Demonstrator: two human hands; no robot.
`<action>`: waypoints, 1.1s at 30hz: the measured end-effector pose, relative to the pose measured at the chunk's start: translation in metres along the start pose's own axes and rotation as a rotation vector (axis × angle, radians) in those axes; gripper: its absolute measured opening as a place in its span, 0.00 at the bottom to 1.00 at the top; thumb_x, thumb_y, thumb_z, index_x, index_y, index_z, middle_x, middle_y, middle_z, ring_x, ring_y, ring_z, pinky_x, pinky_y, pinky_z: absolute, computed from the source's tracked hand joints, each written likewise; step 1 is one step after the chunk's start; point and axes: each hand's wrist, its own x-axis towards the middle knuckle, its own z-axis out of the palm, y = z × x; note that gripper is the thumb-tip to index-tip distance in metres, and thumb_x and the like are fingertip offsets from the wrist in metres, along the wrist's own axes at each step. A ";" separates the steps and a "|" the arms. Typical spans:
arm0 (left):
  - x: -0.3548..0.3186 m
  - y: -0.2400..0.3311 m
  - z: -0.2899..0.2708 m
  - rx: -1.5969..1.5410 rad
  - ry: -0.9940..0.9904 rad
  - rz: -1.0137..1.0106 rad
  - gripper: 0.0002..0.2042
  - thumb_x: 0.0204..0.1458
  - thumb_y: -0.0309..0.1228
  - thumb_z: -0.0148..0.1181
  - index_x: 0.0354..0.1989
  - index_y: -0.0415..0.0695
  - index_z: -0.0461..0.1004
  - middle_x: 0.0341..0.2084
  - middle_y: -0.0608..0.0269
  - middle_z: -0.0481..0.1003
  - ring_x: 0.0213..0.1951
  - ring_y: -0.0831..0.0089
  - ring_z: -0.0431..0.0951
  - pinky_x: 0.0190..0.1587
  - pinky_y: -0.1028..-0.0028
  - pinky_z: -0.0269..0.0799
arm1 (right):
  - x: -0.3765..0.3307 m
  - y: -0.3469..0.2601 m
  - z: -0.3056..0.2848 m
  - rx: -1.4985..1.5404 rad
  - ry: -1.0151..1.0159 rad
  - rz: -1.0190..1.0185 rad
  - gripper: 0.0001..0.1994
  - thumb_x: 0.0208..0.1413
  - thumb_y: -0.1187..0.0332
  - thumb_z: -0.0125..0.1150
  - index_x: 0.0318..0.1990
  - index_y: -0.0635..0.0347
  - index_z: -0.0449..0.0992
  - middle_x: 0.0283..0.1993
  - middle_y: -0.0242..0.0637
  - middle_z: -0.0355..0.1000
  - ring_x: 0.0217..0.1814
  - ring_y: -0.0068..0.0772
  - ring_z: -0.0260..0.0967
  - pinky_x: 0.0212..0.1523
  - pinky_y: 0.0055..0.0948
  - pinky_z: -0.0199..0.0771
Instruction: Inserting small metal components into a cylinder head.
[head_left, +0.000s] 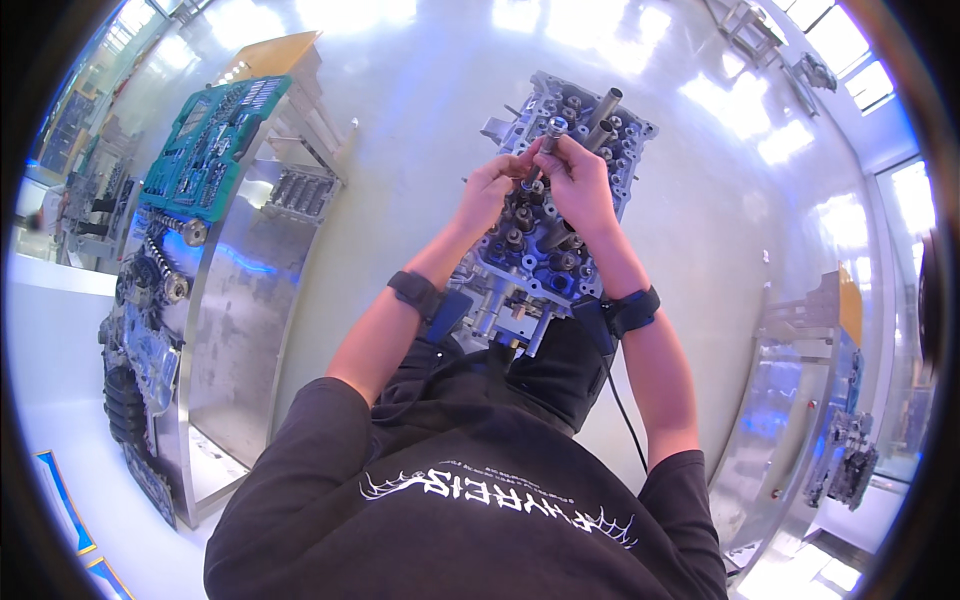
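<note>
While the right hand [580, 185] pinches a slim metal cylinder [554, 133] between thumb and fingers, I see the left hand [488, 192] bunched close beside it; whether those fingertips grip the cylinder or something small next to it, I cannot tell from here. The cylinder is right at the fingertips, over the engine cylinder head [522, 238], its shiny end pointing away from the body and a little to the right, its shank slanting back toward the left hand. I judge that any next move turns on this slant: how the long axis stands to the head beneath. The right hand looks nearer the shiny end, the left nearer the lower one, whose foot is hidden from me. Just beyond and to the right, two metal tubes [608, 103] stick up from the head, leaning a similar way in my fisheye view. Well apart on the left, a teal tool case [213, 150] lies open on a metal bench [248, 285].
</note>
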 end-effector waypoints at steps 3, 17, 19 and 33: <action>-0.002 0.001 0.002 -0.048 0.004 0.005 0.16 0.52 0.20 0.47 0.49 0.34 0.71 0.42 0.61 0.75 0.47 0.77 0.74 0.51 0.75 0.68 | -0.001 0.001 0.011 0.024 0.060 -0.066 0.04 0.54 0.76 0.60 0.37 0.65 0.76 0.32 0.42 0.79 0.29 0.24 0.73 0.35 0.26 0.73; 0.003 0.000 0.009 -0.118 0.033 0.017 0.10 0.53 0.19 0.62 0.43 0.35 0.74 0.37 0.61 0.78 0.43 0.74 0.78 0.48 0.73 0.75 | -0.001 -0.007 0.004 -0.127 0.056 0.051 0.16 0.49 0.65 0.71 0.34 0.65 0.70 0.30 0.41 0.76 0.32 0.31 0.75 0.36 0.31 0.74; 0.003 -0.001 0.007 -0.075 0.037 0.032 0.10 0.55 0.19 0.60 0.45 0.35 0.75 0.39 0.61 0.78 0.43 0.74 0.77 0.49 0.73 0.74 | 0.000 -0.004 0.005 -0.136 0.060 0.018 0.17 0.50 0.62 0.70 0.38 0.66 0.72 0.33 0.45 0.77 0.35 0.39 0.77 0.39 0.33 0.75; 0.001 0.002 0.004 0.137 0.002 -0.046 0.14 0.62 0.32 0.55 0.52 0.36 0.74 0.41 0.64 0.78 0.45 0.78 0.74 0.52 0.75 0.69 | -0.004 -0.007 0.006 -0.131 -0.001 -0.036 0.10 0.57 0.70 0.60 0.44 0.64 0.75 0.35 0.41 0.77 0.33 0.32 0.74 0.37 0.29 0.73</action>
